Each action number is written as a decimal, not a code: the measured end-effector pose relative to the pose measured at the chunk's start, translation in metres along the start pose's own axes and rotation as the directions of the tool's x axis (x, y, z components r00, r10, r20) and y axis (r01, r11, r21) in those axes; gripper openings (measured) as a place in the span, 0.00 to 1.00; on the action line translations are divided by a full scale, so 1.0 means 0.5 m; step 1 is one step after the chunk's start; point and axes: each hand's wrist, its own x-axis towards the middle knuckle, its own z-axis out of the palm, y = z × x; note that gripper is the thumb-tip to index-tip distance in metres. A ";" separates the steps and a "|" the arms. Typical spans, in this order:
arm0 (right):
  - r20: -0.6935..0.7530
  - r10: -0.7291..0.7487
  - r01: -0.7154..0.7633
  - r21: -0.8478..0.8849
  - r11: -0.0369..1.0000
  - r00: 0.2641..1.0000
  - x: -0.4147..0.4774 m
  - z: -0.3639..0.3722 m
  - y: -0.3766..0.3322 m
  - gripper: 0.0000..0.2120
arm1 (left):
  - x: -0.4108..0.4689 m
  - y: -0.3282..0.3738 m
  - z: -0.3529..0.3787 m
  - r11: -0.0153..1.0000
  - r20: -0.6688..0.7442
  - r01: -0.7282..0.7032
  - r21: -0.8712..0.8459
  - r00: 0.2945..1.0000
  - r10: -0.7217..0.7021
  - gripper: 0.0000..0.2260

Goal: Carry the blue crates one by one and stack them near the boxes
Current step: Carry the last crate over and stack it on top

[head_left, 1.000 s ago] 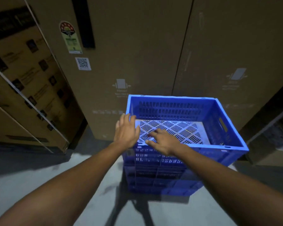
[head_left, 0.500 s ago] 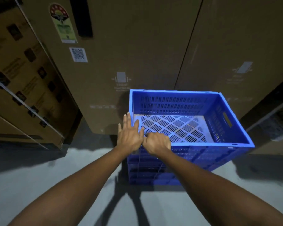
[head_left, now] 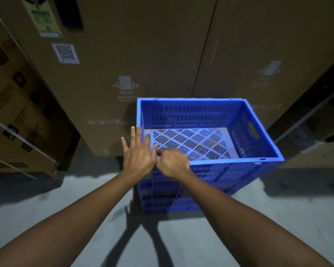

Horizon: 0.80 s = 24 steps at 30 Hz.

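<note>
A stack of blue slatted crates [head_left: 183,204] stands on the floor against tall cardboard boxes [head_left: 147,54]. The top crate [head_left: 258,162] is empty, with a pale slotted bottom. My left hand [head_left: 138,156] hovers at the crate's near left corner, flat, with fingers spread and nothing in it. My right hand [head_left: 173,162] is beside it over the near rim, fingers curled in, touching the left hand's thumb side. I see nothing held in it.
A second tall box [head_left: 268,45] stands behind the crates on the right. Printed strapped cartons [head_left: 17,112] lean at the left. A dark wrapped load [head_left: 316,132] sits at the right. Grey concrete floor [head_left: 201,239] lies in front of the stack.
My right hand curled from flat into a loose fist and slid left against my left hand. My left hand spread its fingers. The view moved closer to the crates.
</note>
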 end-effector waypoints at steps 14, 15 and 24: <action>0.007 0.092 -0.090 -0.131 0.987 0.996 -0.069 -0.104 0.441 0.30 | 0.011 0.441 0.116 0.986 0.150 -0.149 -0.075 0.976 0.158 0.27; 0.065 0.084 -0.075 -0.123 0.990 0.994 -0.072 -0.118 0.469 0.30 | 0.013 0.470 0.121 0.988 0.170 -0.138 -0.072 0.974 0.149 0.28; 0.247 -0.032 0.052 -0.076 0.996 0.969 -0.064 -0.162 0.597 0.25 | 0.042 0.552 0.141 0.999 0.328 -0.031 -0.042 0.944 0.043 0.38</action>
